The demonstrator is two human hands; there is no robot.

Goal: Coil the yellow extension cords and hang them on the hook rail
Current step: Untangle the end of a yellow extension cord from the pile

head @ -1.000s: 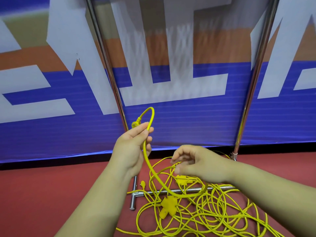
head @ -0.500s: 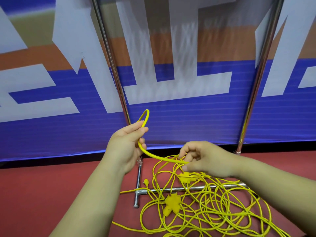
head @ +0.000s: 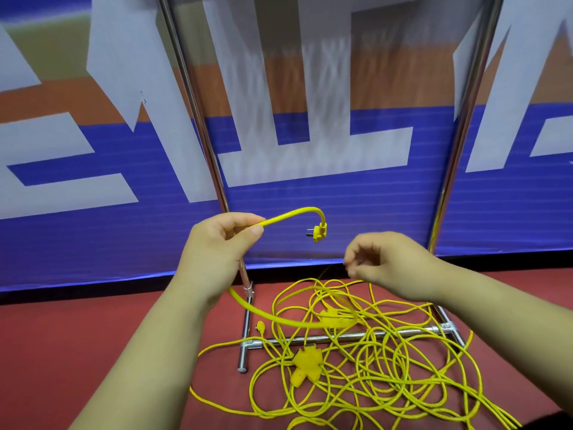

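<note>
My left hand [head: 221, 249] pinches a thick yellow extension cord [head: 291, 212] between thumb and forefinger, a short way from its plug [head: 319, 232], which hangs out to the right. Below that hand the cord sags in a curve [head: 263, 315] down into a tangled pile of yellow cords [head: 387, 367] on the red floor. Two yellow socket blocks [head: 305, 364] lie in the pile. My right hand [head: 390, 265] hovers above the pile with curled, blurred fingers; I cannot tell whether it holds a strand. The hook rail is out of view.
Two chrome uprights of a rack [head: 198, 119] rise in front of a blue, white and orange banner [head: 341, 212]. The rack's base bar [head: 412, 332] and left foot [head: 245, 352] lie under the cords. Bare red floor [head: 77, 352] spreads to the left.
My right hand has let go of the thick cord and moved right. The stretch it held has dropped toward the pile. My left hand has turned, so the plug now points right.
</note>
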